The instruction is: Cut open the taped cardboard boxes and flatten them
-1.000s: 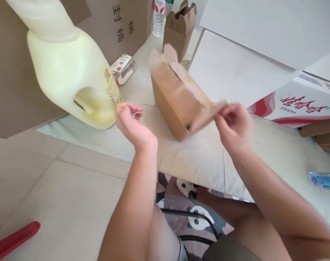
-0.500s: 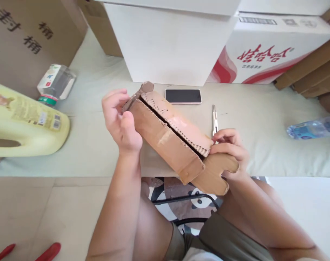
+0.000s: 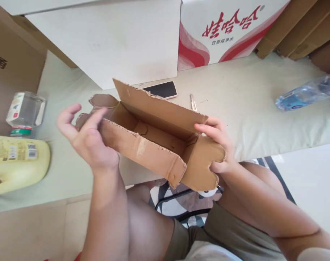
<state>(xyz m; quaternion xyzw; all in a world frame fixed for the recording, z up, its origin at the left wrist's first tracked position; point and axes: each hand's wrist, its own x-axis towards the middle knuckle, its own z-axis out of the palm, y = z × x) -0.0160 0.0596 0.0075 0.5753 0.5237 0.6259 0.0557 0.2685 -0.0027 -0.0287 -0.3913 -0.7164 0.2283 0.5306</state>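
Note:
Between my hands, above the front edge of the cloth-covered surface, is a small brown cardboard box [image 3: 145, 148] with its top flaps spread. I can see down into its hollow inside, and the flap edges are ragged with bare corrugation. My left hand [image 3: 91, 137] grips the left end by the short end flap, fingers curled around it. At the other end my right hand [image 3: 219, 141] holds the right end flap, which has a notch cut in it, and its fingers touch the corner of the far long flap. The box's underside is hidden.
Beyond the box lie a phone [image 3: 165, 89] and a utility knife [image 3: 193, 103]. White cartons [image 3: 126, 43] stand at the back. A yellow jug [image 3: 23, 166] and a clear bottle [image 3: 26, 112] are at the left, a water bottle [image 3: 297, 96] at the right.
The two long flaps have swung apart, opening the box and showing its inside. The view has shifted to the right, and my left hand's fingers have spread along the flap.

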